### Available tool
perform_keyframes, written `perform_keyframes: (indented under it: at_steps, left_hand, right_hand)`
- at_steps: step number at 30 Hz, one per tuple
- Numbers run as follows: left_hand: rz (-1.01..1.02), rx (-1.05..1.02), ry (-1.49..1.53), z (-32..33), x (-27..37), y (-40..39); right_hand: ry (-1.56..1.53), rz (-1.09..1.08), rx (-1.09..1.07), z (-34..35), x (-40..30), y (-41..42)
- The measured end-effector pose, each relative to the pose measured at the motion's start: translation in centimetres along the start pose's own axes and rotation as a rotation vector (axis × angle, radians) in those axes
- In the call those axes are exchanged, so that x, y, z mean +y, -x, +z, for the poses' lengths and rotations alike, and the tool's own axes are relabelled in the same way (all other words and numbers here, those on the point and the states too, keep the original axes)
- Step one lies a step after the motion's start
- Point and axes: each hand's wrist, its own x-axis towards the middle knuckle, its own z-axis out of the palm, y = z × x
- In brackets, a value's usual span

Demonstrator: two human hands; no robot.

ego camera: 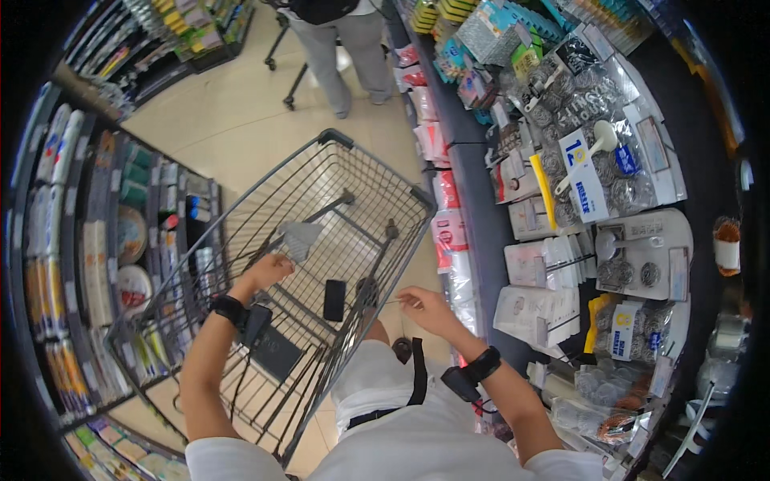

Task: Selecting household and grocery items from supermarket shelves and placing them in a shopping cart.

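Observation:
A wire shopping cart (379,300) stands before me, tilted across the view. My left hand (271,272) is over the cart's left part, fingers loosely curled, near a grey cloth-like item (299,239); whether it touches this cannot be told. A black smartphone (334,300) lies in the cart, and a dark flat panel (275,352) shows by the cart's near end. To the right of the cart, my right hand (426,308) hangs in the air with bent, parted fingers and nothing in them. Both wrists wear black straps with small devices.
Packs of steel wool scourers (625,192) and white packets (535,312) hang on the right shelf, above pink packages (448,231). Shelves with plates (133,288) and rolled goods line the left. Ahead stands a person in grey trousers (337,66) beside another wheeled frame.

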Motion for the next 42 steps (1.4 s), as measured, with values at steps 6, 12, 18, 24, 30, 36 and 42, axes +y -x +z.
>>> perform_keyframes:
  at_steps: [6, 12, 18, 24, 30, 36, 42]
  left_hand:
    - [-0.229, 0.167, -0.049, 6.4, -8.5, -11.2]
    - [-0.322, 0.204, -0.011, 9.1, -10.1, -18.0]
    - [-0.511, 0.089, -0.021, 10.4, -12.8, -20.9]
    - [-0.631, 0.108, -0.119, 10.5, -12.8, -22.0]
    - [-0.372, 0.458, -0.013, 9.5, -11.4, -19.8]
    - [-0.191, 0.519, 0.251, 7.6, -4.7, -15.2]
    - [0.216, 0.322, 0.381, 4.2, 5.8, -7.4]
  right_hand:
    - [0.201, -0.053, -0.106, -0.4, -0.3, -7.9]
    - [0.632, -0.209, -0.016, 1.7, 2.6, -14.6]
    - [0.828, 0.048, -0.264, 3.4, 5.7, -15.5]
    - [0.792, 0.053, -0.206, 3.0, 5.2, -15.7]
    - [0.721, -0.008, -0.047, 3.3, 5.6, -16.1]
    - [0.557, 0.106, -0.018, 2.7, 4.6, -16.1]
    - [0.065, 0.028, 0.131, 0.4, 2.7, -13.2]
